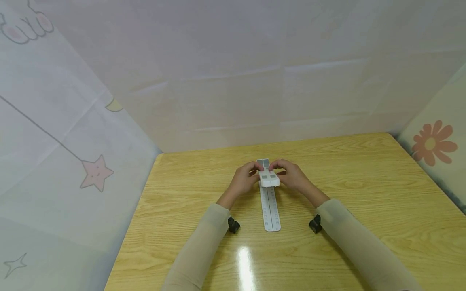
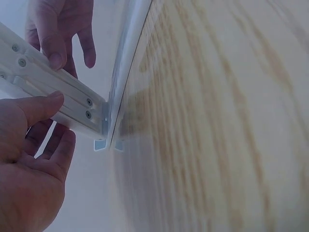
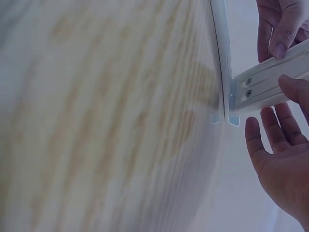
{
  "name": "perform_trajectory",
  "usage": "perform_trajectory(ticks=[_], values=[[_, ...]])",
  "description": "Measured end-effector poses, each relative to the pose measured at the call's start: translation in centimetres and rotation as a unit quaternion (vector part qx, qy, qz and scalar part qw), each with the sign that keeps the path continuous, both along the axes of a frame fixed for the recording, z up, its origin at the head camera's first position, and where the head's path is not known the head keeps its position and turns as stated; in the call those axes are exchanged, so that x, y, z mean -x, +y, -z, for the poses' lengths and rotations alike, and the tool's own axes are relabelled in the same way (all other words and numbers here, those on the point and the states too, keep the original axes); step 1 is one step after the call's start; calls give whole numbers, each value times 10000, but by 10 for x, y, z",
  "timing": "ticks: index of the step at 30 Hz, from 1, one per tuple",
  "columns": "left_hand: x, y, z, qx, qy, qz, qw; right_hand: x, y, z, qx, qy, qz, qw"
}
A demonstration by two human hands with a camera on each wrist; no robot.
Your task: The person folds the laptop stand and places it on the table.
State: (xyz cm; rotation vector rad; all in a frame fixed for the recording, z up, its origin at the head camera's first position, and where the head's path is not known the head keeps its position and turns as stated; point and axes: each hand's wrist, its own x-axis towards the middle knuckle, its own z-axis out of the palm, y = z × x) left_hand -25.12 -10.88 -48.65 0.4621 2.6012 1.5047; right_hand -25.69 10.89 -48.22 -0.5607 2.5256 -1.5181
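Observation:
A white folding stand (image 1: 270, 210) with paired slim bars lies on the table, rows of small square holes along the bars. Its upper part (image 1: 268, 178), bearing grey pads, is raised at an angle from the far end. My left hand (image 1: 242, 178) grips the raised part's left side, the thumb (image 2: 46, 106) on its screwed underside and fingers behind. From the other side my right hand (image 1: 294, 176) holds it, the thumb (image 3: 294, 89) against the underside and the other fingers loosely bent below. The hinge end (image 2: 104, 121) meets the bars at the table.
A wood-grain table (image 1: 189, 194) carries the stand, with a bright light reflection near its front. Pale printed cloth (image 1: 233, 93) hangs behind and at both sides. Black wrist cameras (image 1: 234, 225) sit at both cuffs.

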Motion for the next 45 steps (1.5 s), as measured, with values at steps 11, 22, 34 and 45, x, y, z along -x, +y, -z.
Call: perform_trajectory(ticks=[11,22,34,45], values=[[-1,0,-1,199,-15,28,9998,-2,0,-1,-90,-38,-70,9999],[-2,0,-3,357,-52,75,9993,-2,1,-1,-88,15,-246,9997],[-3,0,-2,555,-9,110,9984,-3,1,1,-201,185,-400,9988],[-4,0,-2,692,64,196,9974,-2,1,3,-378,260,-439,9980]])
